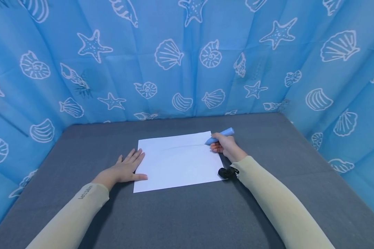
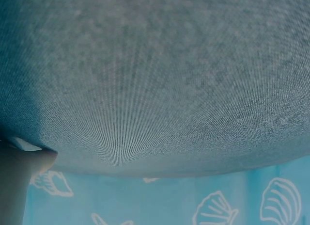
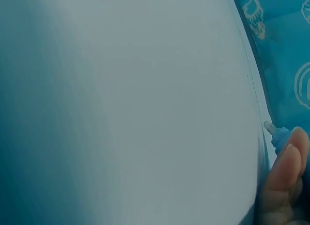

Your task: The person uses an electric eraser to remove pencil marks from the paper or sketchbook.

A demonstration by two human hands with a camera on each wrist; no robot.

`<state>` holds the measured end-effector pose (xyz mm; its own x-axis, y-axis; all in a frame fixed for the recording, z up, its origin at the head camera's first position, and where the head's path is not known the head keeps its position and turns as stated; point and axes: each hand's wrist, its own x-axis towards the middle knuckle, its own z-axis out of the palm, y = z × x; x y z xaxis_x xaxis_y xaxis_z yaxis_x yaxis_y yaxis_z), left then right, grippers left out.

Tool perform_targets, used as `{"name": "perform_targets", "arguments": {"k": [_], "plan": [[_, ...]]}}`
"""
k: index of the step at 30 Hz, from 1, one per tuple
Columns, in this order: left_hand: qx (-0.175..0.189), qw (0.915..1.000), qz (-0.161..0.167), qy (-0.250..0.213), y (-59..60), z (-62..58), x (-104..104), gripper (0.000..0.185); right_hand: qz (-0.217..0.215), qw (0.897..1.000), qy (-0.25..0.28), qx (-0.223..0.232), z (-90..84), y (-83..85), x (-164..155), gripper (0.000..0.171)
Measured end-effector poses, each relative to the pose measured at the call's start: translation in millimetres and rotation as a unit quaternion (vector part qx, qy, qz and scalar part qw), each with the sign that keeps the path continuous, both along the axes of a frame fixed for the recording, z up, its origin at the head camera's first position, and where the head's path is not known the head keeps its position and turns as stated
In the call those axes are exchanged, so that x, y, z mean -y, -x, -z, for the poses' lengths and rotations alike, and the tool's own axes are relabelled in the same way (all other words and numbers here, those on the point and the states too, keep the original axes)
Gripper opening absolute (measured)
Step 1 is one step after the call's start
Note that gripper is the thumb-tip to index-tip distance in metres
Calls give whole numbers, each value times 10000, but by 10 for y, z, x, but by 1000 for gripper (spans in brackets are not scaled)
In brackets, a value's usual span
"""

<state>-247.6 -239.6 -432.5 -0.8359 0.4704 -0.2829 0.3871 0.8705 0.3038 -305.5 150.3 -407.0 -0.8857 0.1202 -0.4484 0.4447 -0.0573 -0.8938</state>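
Observation:
A white sheet of paper (image 1: 177, 162) lies flat on the grey table (image 1: 187, 214). My left hand (image 1: 126, 168) lies flat with straight fingers, its fingertips on the sheet's left edge. My right hand (image 1: 225, 145) grips a light blue pen (image 1: 220, 136) with its tip down on the paper near the far right corner. A faint line runs across the sheet toward the pen tip. In the right wrist view the paper (image 3: 126, 108) fills the frame and the pen tip (image 3: 273, 130) touches it beside a fingertip (image 3: 286, 167). The left wrist view shows mostly grey table cloth (image 2: 155, 79).
Blue curtains with white shells and starfish (image 1: 180, 58) wall in the table at the back and both sides. A small black wrist camera (image 1: 226, 172) sits on my right wrist over the sheet's right edge.

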Motion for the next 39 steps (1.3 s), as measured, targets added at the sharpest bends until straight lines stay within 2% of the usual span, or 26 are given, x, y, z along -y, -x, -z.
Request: {"name": "perform_targets", "arguments": {"k": [6,9,12,16,21,27,39], "plan": [[-2,10000,3,0,-7,3,-8,108,-219,9990,394,55,-32,-11,-62,32],[3,10000,13,-45,-21,-16,-14,108,-475,9971,580,100,-43,-8,-91,28],[22,10000,13,-76,-34,-38,-14,108,-603,9967,518,142,-39,-4,-87,23],[30,10000,12,-31,-35,-40,-12,109,-362,9989,211,222,-24,7,-47,20],[-11,10000,-16,8,-7,7,-3,108,-35,9997,93,208,-13,22,-9,19],[-59,10000,-15,5,15,34,-5,108,6,9998,46,178,-25,7,8,20],[71,10000,5,-38,-68,-124,-55,107,150,9998,105,33,-8,-8,19,19]]}}
